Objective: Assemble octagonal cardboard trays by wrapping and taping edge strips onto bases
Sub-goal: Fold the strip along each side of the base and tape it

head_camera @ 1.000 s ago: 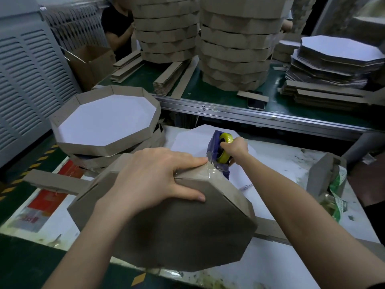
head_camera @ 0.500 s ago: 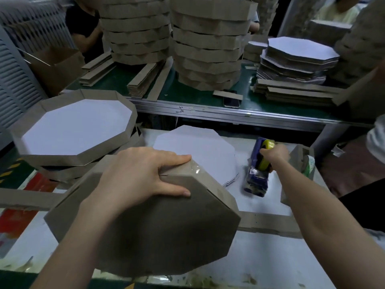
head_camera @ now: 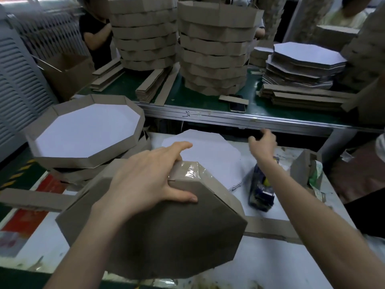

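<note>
Brown octagonal cardboard tray (head_camera: 166,230) sits bottom-up and tilted on the white worktable (head_camera: 270,265), just in front of a pile of white octagonal base sheets (head_camera: 210,155). Left hand (head_camera: 145,180) lies spread over its upper part, fingers reaching past the rim and thumb flat on the base: a pressing hold, not a clench.

Change: the blue and yellow tape dispenser (head_camera: 261,191), at the tray's top seam a second ago and then being set down, now lies alone on the table to the tray's right. Right hand (head_camera: 263,143) is off it and blurred above it, towards the bench edge, fingers loosely curled, nothing visible in them.

A glossy clear tape patch (head_camera: 192,171) covers the strip join on the rim. Judgement: this seam is closed. This tray is probably near ready for the finished white-lined trays (head_camera: 87,130) stacked left. A loose brown cardboard strip (head_camera: 270,228) lies under the tray's right side, likely for the next base.
</note>
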Demonstrator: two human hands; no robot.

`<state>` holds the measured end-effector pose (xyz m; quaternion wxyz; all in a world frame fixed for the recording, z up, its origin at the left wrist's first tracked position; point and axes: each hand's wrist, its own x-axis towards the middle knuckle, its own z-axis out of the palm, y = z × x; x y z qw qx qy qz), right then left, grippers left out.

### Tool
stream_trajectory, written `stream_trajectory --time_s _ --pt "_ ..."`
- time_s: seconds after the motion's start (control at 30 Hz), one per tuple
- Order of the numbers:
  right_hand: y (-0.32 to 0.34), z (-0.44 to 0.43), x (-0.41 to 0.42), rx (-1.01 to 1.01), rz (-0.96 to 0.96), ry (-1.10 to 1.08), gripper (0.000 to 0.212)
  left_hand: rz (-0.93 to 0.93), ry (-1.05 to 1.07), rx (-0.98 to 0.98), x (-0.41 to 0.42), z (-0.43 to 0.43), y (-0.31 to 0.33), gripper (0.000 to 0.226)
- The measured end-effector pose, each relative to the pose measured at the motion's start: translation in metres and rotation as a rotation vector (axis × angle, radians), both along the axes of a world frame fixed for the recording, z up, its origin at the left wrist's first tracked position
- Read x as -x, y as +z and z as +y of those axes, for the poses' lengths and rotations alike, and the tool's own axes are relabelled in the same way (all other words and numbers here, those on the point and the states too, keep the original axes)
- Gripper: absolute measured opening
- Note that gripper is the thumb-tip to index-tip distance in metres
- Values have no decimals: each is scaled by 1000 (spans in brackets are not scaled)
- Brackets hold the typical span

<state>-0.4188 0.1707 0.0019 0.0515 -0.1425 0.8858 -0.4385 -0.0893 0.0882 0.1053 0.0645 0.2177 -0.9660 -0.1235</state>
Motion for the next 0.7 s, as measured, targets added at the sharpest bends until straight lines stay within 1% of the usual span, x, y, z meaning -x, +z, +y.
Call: stream_trajectory --time_s 0.03,0.07,0.1,0.13,0.17,0.2,0.23,0.27,0.33,0.53,0.57,0.63,0.67,0.7 --pt "18 -10 -23 143 -56 109 35 13 -2 -18 0 0 0 103" --pt "34 -15 -46 245 -160 250 23 21 -2 -31 0 0 0 102" --pt "49 -18 -69 290 -275 416 19 27 -1 -37 -1 -1 0 102" --pt "60 -18 -90 279 -371 593 27 34 -2 -38 -2 -1 -1 102" --pt "70 -16 -108 221 -438 752 39 47 -5 -38 -3 -1 -1 102" --pt "77 -13 -124 148 -484 873 49 62 -10 -42 -5 -1 -1 101" --pt "81 -9 -137 79 -512 962 55 76 -14 -45 -6 0 -2 100" --pt "83 -5 -148 30 -525 1024 55 89 -17 -45 -9 0 -2 98" --pt "84 2 -161 6 -571 1104 46 109 -13 -38 -15 -1 -3 96" --pt "86 13 -169 30 -683 1218 23 134 -43 -24 -32 1 -3 96" --pt "86 15 -170 31 -703 1233 29 130 -44 -25 -34 2 -3 96" --pt "83 18 -170 38 -745 1229 75 121 -39 -33 -37 2 -3 96" --pt "81 20 -170 48 -772 1237 88 119 -38 -41 -38 3 -3 96" --pt "79 21 -171 62 -805 1256 87 115 -41 -49 -39 3 -3 96"
